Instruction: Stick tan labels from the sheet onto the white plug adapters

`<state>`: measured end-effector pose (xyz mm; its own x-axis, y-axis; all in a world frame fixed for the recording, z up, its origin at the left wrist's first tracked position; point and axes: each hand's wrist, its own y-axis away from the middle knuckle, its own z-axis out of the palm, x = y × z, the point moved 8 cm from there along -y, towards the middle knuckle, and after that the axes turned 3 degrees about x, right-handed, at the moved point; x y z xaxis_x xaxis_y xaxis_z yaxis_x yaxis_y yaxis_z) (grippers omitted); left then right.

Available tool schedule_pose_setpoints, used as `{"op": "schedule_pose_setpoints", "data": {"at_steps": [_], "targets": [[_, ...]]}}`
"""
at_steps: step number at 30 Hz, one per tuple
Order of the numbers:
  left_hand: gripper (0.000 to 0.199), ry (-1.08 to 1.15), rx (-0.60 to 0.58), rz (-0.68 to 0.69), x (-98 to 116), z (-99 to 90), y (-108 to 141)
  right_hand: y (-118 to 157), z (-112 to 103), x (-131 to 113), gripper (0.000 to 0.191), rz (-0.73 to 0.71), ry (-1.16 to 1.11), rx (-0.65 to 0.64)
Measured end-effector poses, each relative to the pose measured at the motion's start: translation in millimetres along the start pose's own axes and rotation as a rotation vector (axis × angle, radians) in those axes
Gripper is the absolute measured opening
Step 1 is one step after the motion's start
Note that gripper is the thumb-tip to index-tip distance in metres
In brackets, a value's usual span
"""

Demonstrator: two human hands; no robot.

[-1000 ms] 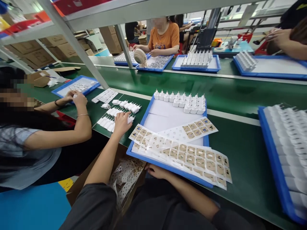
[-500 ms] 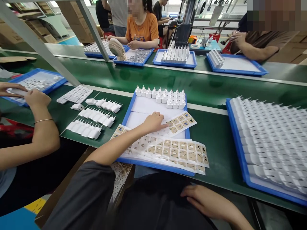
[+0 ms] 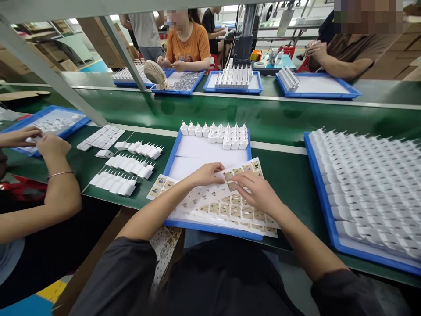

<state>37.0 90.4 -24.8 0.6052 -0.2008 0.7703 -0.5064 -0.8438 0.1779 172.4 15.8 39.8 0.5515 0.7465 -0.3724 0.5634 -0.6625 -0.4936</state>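
Observation:
A white sheet of tan adhesive stickers [image 3: 253, 165] is raised at a tilt over the blue-rimmed tray [image 3: 174, 151]. My left hand [image 3: 208, 174] pinches its left edge between thumb and fingers. From the right, my right hand [image 3: 258, 193] reaches over the sheet, its bent fingers closed at the stickers near that edge; whether one has lifted is too small to tell. More sticker sheets [image 3: 235, 213] lie overlapped along the tray's near side. White plug adapters [image 3: 215, 136] stand in rows at the tray's far end, pins up.
At right is a large tray [image 3: 324, 210] packed with white adapters. More adapters [image 3: 113, 182] lie in rows on the green bench to the left, beside a co-worker's arm [image 3: 62, 175]. A slanted metal post [image 3: 55, 70] crosses the left side. People sit across the line.
My right hand has come up from my lap to the sticker sheet. The left hand has taken hold of that sheet, which now tilts up. The view has shifted slightly.

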Motion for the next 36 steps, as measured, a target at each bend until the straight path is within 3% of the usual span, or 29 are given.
{"op": "schedule_pose_setpoints", "data": {"at_steps": [4, 9, 21, 25, 29, 32, 36], "targets": [[0.032, 0.232, -0.046, 0.009, 3, 7.6, 4, -21, 26, 20, 0.024, -0.068, 0.111, 0.054], [0.032, 0.433, -0.166, -0.084, -1, 13.9, 10, -10, 29, 26, 0.023, -0.087, 0.029, 0.098], [0.035, 0.435, -0.169, -0.137, -12, 13.1, 13, -6, 26, 24, 0.013, -0.13, -0.037, 0.117], [0.037, 0.428, -0.109, -0.18, -25, 2.3, 10, -10, 9, 32, 0.01, -0.03, -0.216, 0.142], [0.04, 0.327, -0.065, -0.164, -34, -8.4, 6, -7, -4, 50, 0.006, 0.188, -0.457, 0.227], [0.035, 0.082, 0.04, -0.122, -37, -18.5, 3, -3, 5, 61, 0.009, 0.355, -0.573, 0.215], [0.033, -0.241, 0.25, -0.029, -35, -34.5, 0, -2, 28, 62, 0.01, 0.452, -0.585, 0.074]]}}
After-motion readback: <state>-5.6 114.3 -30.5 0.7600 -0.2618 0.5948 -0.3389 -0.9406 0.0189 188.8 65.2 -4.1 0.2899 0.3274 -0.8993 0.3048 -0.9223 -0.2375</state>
